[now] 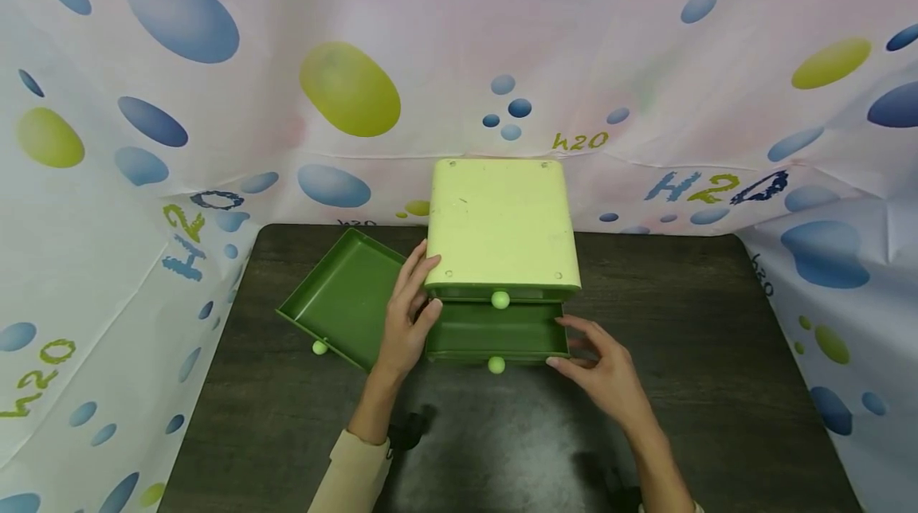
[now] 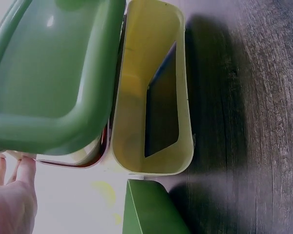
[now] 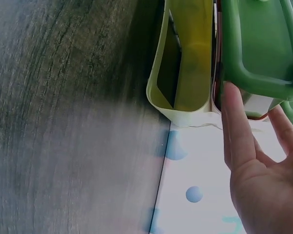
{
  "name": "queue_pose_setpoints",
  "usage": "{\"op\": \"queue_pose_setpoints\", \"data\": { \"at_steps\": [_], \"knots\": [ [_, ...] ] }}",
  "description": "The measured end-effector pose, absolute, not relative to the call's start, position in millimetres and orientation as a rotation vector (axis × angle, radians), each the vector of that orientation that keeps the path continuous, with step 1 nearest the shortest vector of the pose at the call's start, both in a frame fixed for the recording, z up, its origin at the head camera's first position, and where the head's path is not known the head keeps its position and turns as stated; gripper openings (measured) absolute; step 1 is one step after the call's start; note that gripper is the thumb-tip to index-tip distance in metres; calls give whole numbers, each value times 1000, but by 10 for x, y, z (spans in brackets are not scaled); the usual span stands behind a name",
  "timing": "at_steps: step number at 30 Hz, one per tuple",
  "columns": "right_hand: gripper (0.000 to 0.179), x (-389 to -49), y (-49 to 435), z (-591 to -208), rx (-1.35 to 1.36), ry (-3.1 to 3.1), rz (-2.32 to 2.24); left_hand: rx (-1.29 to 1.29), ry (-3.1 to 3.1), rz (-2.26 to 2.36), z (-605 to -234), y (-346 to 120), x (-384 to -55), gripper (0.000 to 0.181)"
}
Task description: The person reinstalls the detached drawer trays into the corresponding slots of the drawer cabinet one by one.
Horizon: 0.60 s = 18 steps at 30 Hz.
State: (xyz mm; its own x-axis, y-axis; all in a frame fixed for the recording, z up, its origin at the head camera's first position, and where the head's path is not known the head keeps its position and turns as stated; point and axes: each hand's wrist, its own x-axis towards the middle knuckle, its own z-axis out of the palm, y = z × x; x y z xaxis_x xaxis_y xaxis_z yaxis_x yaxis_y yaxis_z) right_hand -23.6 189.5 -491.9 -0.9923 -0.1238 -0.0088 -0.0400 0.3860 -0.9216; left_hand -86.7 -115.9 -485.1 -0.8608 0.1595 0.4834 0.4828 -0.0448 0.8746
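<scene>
A pale yellow-green cabinet (image 1: pixel 502 222) stands at the back of the table. Its upper green drawer (image 1: pixel 459 291) is in, while the green drawer (image 1: pixel 495 330) below it is pulled partway out and holds nothing visible. My left hand (image 1: pixel 405 322) rests along the cabinet's left side, its thumb near the pulled-out drawer's left edge. At that drawer's right front corner, my right hand (image 1: pixel 606 373) grips with thumb in front and fingers at the side. A separate green drawer (image 1: pixel 344 294) lies turned on the table, left of the cabinet. The wrist views show a bare cabinet slot (image 2: pixel 129 97).
A dark wood-grain table (image 1: pixel 688 322) extends around the cabinet. Behind it and at both sides hangs a white sheet (image 1: pixel 445 35) with blue and green ovals. Light green round knobs (image 1: pixel 496 365) stick out from the drawer fronts.
</scene>
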Motion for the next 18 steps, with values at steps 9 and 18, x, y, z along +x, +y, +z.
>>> {"op": "queue_pose_setpoints", "data": {
  "at_steps": [9,18],
  "knots": [
    [55,-236,1800,-4809,-179,2701,-1683,-677,-1995,-1996,-4855,-1155,-858,50],
    [57,-212,1719,-4597,-175,2696,-1727,-671,-1993,-1994,-4862,-1154,-858,51]
  ]
}}
